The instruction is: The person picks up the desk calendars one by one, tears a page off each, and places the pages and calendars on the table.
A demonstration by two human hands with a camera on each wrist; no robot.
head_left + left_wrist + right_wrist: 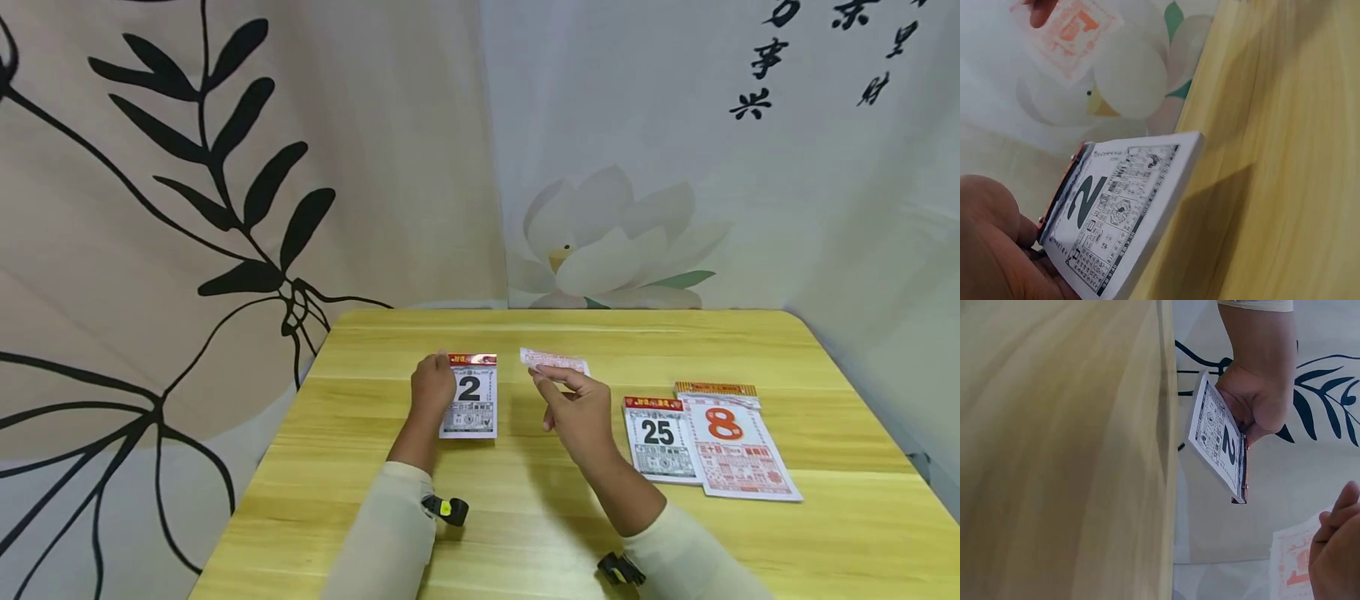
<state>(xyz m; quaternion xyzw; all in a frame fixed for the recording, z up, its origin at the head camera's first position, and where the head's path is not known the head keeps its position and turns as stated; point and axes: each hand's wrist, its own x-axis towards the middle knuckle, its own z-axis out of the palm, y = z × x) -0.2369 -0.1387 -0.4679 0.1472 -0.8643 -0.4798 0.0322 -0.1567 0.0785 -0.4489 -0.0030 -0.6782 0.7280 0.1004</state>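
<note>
My left hand (432, 388) grips the top left of a small tear-off calendar (472, 404), its page marked with a black 2. The left wrist view shows this calendar (1110, 206) tilted and raised over the table, its shadow below. Between thumb and fingers, my right hand (577, 408) pinches a thin loose calendar page (555, 359) with red print, to the right of the calendar and apart from it. In the right wrist view the page (1291, 562) hangs partly behind the fingers.
On the right of the wooden table (525, 533) lie two more calendars: a small one showing 25 (660, 442) and a larger one with a red 8 (742, 450). Their edges overlap. A printed cloth backdrop (420, 167) stands behind the table.
</note>
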